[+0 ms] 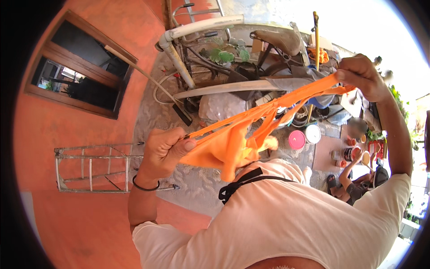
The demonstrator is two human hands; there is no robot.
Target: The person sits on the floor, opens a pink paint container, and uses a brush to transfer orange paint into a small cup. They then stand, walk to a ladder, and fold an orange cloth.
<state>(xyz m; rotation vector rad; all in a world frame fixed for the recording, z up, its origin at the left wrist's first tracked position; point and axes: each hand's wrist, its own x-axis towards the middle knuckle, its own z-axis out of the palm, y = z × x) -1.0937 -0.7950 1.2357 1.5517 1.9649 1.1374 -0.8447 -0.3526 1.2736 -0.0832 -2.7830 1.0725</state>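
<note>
An orange cloth (233, 145), perhaps a garment, is stretched slantwise in front of my body. Its upper edge runs taut, and the rest hangs in loose folds with gaps between strips. My left hand (163, 150), with a dark band on its wrist, is closed on the lower left end. Higher up at the right, my right hand (360, 78) pinches the other end in a closed grip. A black strap (242, 183) is tied over my light shirt just below the cloth's hanging folds.
A metal ladder (105, 168) stands by the orange wall at left. Ahead lie pipes (201, 29), a bicycle saddle (282, 40), a plant (221, 56) and a wrapped lump (221, 106). Paint buckets (296, 140) sit at right, near another person (356, 179) crouching among containers.
</note>
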